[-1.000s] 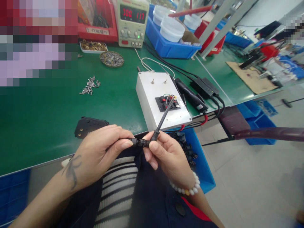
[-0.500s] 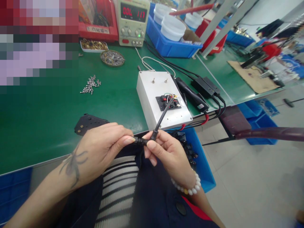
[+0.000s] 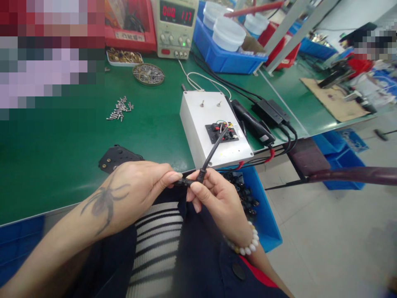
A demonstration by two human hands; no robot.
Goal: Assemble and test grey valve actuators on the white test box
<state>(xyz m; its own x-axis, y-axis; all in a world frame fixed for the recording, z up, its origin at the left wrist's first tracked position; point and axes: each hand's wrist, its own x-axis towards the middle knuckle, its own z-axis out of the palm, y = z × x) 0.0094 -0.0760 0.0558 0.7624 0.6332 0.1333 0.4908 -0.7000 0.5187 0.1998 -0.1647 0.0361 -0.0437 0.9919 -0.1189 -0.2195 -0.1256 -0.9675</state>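
My left hand (image 3: 141, 184) is closed, with thumb and fingertips pinching a small black connector (image 3: 182, 182); most of that piece is hidden inside the fist. Facing it, my right hand (image 3: 218, 200) grips the black angled cable plug (image 3: 201, 177) between thumb and fingers. The two parts meet end to end, though I cannot tell how far they are joined. From the plug a black cable (image 3: 214, 152) runs up to a terminal block (image 3: 212, 134) on a white metal box (image 3: 194, 118). Beside my left hand, on the green bench, lies a black moulded part (image 3: 116, 158).
Loose screws (image 3: 119, 109) lie on the green bench (image 3: 155, 124), behind them a round dish of screws (image 3: 148, 74) and a tray of brass parts (image 3: 124, 57). A power supply (image 3: 175, 29) stands at the back. A blue bin (image 3: 268, 223) of black parts sits below the bench edge.
My left hand has rolled slightly and shifted right, its thumb now nearer the right fingers, so less of the connector shows between the hands. My right hand keeps its grip. The view has shifted slightly.
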